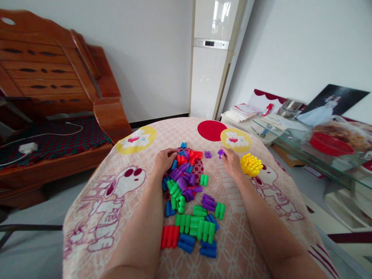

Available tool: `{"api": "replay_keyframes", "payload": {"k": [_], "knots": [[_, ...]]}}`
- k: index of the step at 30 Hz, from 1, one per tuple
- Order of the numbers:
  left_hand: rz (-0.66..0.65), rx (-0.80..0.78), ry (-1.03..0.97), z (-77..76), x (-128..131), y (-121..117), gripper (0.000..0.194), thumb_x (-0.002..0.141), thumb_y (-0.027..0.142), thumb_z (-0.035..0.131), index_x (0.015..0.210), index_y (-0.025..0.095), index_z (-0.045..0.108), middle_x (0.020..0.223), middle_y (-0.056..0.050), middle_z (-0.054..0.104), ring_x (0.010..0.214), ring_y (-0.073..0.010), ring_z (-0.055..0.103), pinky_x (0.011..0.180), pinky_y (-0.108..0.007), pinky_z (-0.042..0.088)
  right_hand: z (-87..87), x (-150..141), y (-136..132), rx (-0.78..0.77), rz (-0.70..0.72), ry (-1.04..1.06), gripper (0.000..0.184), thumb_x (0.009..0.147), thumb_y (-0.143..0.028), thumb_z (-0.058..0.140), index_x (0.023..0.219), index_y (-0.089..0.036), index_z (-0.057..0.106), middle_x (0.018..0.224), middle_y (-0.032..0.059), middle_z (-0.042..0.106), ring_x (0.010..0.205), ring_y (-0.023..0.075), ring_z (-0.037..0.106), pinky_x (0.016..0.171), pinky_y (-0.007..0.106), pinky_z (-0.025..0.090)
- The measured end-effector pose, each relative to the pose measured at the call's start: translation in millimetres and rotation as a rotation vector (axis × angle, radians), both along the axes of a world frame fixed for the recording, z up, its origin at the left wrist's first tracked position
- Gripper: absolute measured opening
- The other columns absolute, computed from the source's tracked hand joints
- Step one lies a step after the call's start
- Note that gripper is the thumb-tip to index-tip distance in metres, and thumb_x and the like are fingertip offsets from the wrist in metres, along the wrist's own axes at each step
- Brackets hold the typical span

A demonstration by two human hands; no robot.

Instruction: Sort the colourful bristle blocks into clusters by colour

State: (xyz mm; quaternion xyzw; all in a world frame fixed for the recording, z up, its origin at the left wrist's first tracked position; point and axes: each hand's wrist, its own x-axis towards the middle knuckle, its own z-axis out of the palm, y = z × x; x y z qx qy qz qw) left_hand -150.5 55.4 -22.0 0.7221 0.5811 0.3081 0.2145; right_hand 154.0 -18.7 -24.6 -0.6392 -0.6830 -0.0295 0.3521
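My right hand (231, 162) pinches a purple building block (221, 153) between thumb and fingers, just above the cloth. Left of it lies another small purple block (208, 154). My left hand (165, 159) rests at the back left edge of a mixed pile of blocks, its fingers curled beside the red blocks (182, 159); what its fingertips grip is hidden. Purple blocks (186, 182) and green blocks (175, 192) make up the middle of the pile. Nearer to me lie larger green blocks (206, 231), a red block (170, 237) and blue blocks (208, 249).
A cluster of yellow pieces (251, 165) stands beside my right wrist. A patterned cloth (122, 248) covers the round table. To the right is a glass-topped stand (285, 135) with a red basin (331, 144); a wooden bench (58, 85) stands at left.
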Motion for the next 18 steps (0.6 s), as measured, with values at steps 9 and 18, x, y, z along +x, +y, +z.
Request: {"api": "replay_keyframes", "payload": {"k": [9, 18], "knots": [[-0.004, 0.003, -0.013, -3.0, -1.1, 1.6, 0.033, 0.086, 0.028, 0.052, 0.111, 0.02, 0.072, 0.106, -0.006, 0.075, 0.097, -0.0205, 0.068, 0.087, -0.029, 0.051, -0.4, 18.4, -6.3, -0.081, -0.039, -0.112, 0.048, 0.082, -0.014, 0.044, 0.128, -0.013, 0.059, 0.1, 0.0136, 0.066, 0.095, 0.0253, 0.059, 0.09, 0.039, 0.048], [0.01, -0.012, 0.003, 1.8, -0.1, -1.2, 0.032, 0.086, 0.026, 0.053, 0.111, 0.021, 0.073, 0.108, -0.005, 0.074, 0.097, -0.0202, 0.067, 0.089, -0.029, 0.05, -1.7, -44.6, -11.0, -0.063, 0.211, -0.21, 0.047, 0.094, -0.023, 0.039, 0.138, -0.011, 0.05, 0.144, 0.0187, 0.045, 0.134, 0.0267, 0.041, 0.111, 0.044, 0.035]]}}
